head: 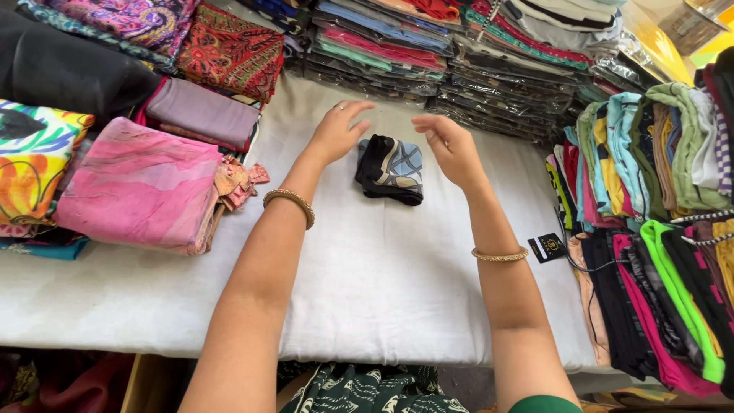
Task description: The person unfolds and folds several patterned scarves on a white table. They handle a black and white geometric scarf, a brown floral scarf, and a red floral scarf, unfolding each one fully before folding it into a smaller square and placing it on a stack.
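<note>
A small folded scarf point(391, 169), black with pale blue and cream patches, lies on a white cloth-covered table point(367, 291). My left hand point(339, 128) hovers just left of it, fingers spread and holding nothing. To the scarf's upper right my right hand point(449, 145) is raised a little above the table, fingers loosely apart, also holding nothing. Each wrist carries a gold bangle, and a ring shows on the left hand.
Folded fabrics lie at the left: a pink one point(141, 187), a bright yellow print point(34, 157), a mauve one point(202, 111). Stacks of wrapped garments point(428, 53) line the back. Hanging colourful scarves point(657, 229) crowd the right edge, with a black tag point(547, 246).
</note>
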